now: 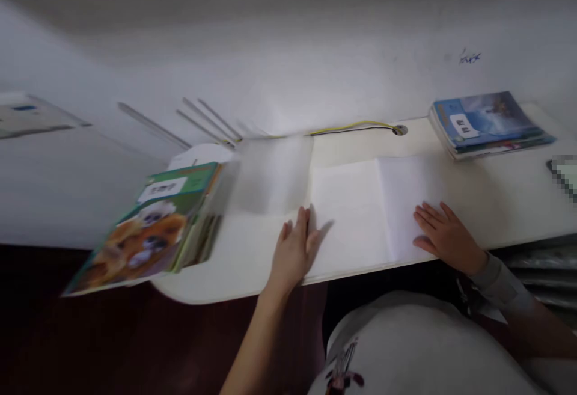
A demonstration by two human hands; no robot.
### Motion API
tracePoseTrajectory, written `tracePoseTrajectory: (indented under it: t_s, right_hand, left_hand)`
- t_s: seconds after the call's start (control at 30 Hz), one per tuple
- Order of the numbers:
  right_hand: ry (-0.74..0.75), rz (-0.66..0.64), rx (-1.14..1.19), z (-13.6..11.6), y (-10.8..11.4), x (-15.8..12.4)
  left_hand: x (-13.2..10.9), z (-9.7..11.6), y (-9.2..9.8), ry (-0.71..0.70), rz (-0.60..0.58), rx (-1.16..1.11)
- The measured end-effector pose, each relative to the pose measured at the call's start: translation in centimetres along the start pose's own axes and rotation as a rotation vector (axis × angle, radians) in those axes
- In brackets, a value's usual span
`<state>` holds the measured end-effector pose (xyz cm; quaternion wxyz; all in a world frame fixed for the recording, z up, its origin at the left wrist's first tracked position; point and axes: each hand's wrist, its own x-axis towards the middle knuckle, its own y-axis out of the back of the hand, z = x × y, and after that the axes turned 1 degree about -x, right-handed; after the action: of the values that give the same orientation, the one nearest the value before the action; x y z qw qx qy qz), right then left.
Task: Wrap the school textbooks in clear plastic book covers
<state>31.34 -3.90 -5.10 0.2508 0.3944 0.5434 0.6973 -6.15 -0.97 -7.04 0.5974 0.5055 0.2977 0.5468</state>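
Note:
A sheet of white paper or thin cover (347,211) lies on the white table, with a raised or folded panel (403,202) at its right. My right hand (444,232) rests on that panel's right part, fingers spread. Near the sheet's lower left edge is my left hand (295,244), side-on, fingers apart and holding nothing visible. A translucent sheet (274,175) lies beyond my left hand, up to the table's back edge.
A stack of books with a green cover (153,226) overhangs the table's left end. A blue-covered stack (491,121) sits at the back right. A yellow cable (351,126) runs along the wall to a hole. A blurred-out device (568,172) lies at the far right.

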Motion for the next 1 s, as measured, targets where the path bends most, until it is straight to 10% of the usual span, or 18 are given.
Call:
tracePoseTrajectory:
  t_s: [1.0]
  right_hand:
    - [-0.010, -0.174, 0.036, 3.6, -0.3, 4.8]
  left_hand:
    - [0.4, -0.1, 0.3, 0.073, 0.064, -0.105]
